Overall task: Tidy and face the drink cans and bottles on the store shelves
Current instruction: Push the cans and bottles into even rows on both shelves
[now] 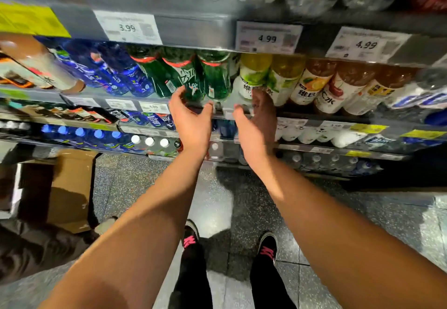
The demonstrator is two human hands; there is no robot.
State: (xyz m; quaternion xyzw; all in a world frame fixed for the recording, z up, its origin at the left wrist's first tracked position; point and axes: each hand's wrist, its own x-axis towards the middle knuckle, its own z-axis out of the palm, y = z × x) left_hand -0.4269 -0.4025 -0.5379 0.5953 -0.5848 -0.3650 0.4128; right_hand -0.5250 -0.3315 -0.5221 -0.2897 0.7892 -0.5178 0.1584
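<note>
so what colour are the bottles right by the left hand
Green bottles with red bands near the top, beside the left hand; seen in the head view.

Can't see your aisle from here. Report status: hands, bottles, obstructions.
Left hand open at the green bottles. Right hand open, fingers at the lime-label bottle. Nothing gripped. Cardboard box on floor, left.

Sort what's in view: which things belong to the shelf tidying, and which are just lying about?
Job:
green bottles
lime bottle
left hand, open
right hand, open

Lying about:
cardboard box
price tags
</note>
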